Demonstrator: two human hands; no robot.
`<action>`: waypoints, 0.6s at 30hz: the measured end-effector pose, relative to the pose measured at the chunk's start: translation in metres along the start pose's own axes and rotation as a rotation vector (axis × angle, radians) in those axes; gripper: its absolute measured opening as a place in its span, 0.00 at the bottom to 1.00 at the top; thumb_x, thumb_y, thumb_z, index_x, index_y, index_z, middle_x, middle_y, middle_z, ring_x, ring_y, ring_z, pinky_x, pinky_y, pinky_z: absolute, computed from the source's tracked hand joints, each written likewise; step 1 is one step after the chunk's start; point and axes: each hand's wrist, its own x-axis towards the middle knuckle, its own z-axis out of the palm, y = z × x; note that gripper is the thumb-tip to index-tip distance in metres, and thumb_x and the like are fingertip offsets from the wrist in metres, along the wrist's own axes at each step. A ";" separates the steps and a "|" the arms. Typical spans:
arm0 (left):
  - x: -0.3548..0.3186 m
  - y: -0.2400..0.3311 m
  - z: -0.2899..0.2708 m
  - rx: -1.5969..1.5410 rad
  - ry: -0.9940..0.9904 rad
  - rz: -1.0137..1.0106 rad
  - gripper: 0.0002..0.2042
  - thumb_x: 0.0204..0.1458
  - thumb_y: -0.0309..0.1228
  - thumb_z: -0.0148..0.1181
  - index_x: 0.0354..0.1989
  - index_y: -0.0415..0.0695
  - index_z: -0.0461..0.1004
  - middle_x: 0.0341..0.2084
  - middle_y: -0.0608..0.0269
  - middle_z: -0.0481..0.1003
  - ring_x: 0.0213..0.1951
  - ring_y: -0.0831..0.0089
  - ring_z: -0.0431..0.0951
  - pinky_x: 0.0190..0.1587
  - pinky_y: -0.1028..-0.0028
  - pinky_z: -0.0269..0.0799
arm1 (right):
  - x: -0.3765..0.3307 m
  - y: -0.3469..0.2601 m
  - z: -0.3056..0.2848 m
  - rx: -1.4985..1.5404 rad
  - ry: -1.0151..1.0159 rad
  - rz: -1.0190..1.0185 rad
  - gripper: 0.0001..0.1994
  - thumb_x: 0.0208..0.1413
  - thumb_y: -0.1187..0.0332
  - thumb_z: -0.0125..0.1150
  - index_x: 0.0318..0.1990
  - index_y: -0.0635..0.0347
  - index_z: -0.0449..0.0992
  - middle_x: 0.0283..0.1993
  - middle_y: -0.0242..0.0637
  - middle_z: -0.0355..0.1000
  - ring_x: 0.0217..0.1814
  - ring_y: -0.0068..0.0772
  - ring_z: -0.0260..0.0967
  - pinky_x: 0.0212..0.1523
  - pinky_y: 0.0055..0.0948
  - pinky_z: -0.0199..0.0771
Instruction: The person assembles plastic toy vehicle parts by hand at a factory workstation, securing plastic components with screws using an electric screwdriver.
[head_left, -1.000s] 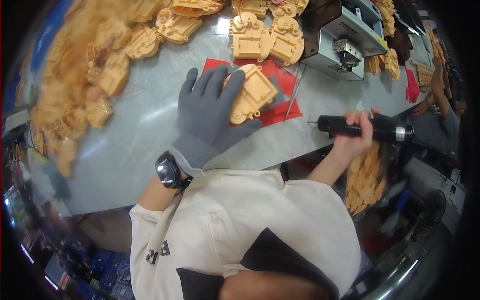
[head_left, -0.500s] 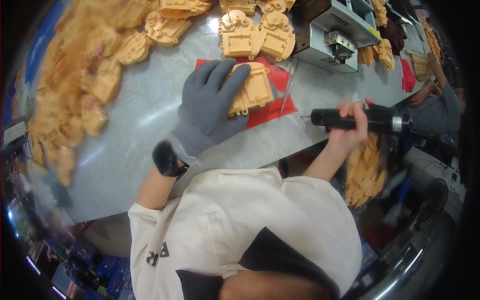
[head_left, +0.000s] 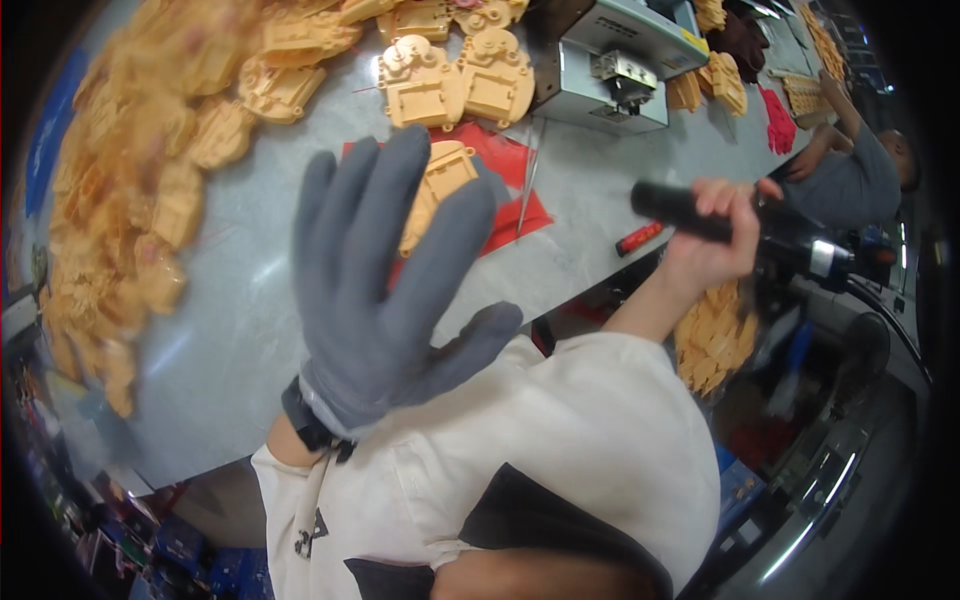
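My left hand (head_left: pixel 375 310), in a grey glove, is raised over the workbench with its fingers spread and nothing in them. Partly hidden behind those fingers, a yellow plastic housing (head_left: pixel 437 190) lies on a red sheet (head_left: pixel 503 150). Metal tweezers (head_left: pixel 529 178) rest across the sheet's right side. My bare right hand (head_left: pixel 722 240) is wrapped around a black electric screwdriver (head_left: pixel 672 207), held roughly level off the bench's front edge and slightly blurred. Below its nose, a small red cylinder (head_left: pixel 640 238) lies near that edge.
Yellow housings (head_left: pixel 160 200) are heaped along the left, with more (head_left: pixel 420 85) beyond the sheet. A grey metal machine (head_left: pixel 610 85) stands at the back right. Beside it are a pink glove (head_left: pixel 776 120) and a co-worker's arm (head_left: pixel 820 150). A bag of yellow parts (head_left: pixel 715 335) sits below the bench.
My left hand has let go of the yellow housing, lifted toward me and spread its fingers. The screwdriver has moved slightly right and its nose has risen. The red cylinder has come into view.
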 end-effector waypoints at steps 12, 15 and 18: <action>-0.054 -0.036 0.069 -0.088 0.055 -0.286 0.37 0.35 0.43 0.68 0.54 0.37 0.61 0.50 0.41 0.63 0.48 0.44 0.65 0.50 0.56 0.62 | 0.071 0.026 0.089 -0.343 -0.116 -0.201 0.12 0.41 0.76 0.55 0.37 0.66 0.66 0.20 0.36 0.63 0.16 0.26 0.61 0.20 0.23 0.62; -0.067 -0.039 0.080 -0.276 0.091 -0.402 0.37 0.35 0.32 0.69 0.57 0.39 0.59 0.53 0.45 0.64 0.54 0.51 0.66 0.55 0.61 0.63 | 0.070 0.022 0.092 -0.376 -0.139 -0.150 0.10 0.40 0.76 0.54 0.34 0.66 0.66 0.21 0.34 0.63 0.16 0.25 0.61 0.20 0.24 0.62; -0.072 -0.045 0.078 -0.291 0.035 -0.381 0.38 0.33 0.30 0.69 0.57 0.39 0.59 0.51 0.46 0.66 0.52 0.51 0.68 0.53 0.61 0.64 | 0.052 0.018 0.069 -0.307 -0.383 0.005 0.17 0.42 0.80 0.53 0.44 0.67 0.65 0.23 0.34 0.62 0.18 0.28 0.60 0.27 0.30 0.63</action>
